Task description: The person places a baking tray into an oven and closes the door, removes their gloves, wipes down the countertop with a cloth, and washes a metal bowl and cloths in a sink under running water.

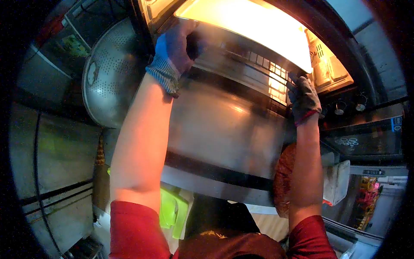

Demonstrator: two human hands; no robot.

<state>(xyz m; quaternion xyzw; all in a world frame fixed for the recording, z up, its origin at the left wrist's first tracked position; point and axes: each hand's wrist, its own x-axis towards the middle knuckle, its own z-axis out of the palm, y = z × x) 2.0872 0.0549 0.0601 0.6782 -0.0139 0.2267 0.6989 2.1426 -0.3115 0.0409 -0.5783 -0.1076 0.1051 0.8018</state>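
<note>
Baking tray (pixel 246 28), upper centre of the frame at the lit oven's (pixel 330 67) mouth, looked stiff but wide enough to tip, best held by both near corners, where the gloved left hand (pixel 172 49) and right hand (pixel 305 98) gripped.

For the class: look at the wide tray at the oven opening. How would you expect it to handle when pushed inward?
The tray is probably stiff: its rim shows no obvious sag. With the left hand and right hand near its front corners, uneven pushing might skew it. Glare hides its surface, so weight is uncertain.
</note>
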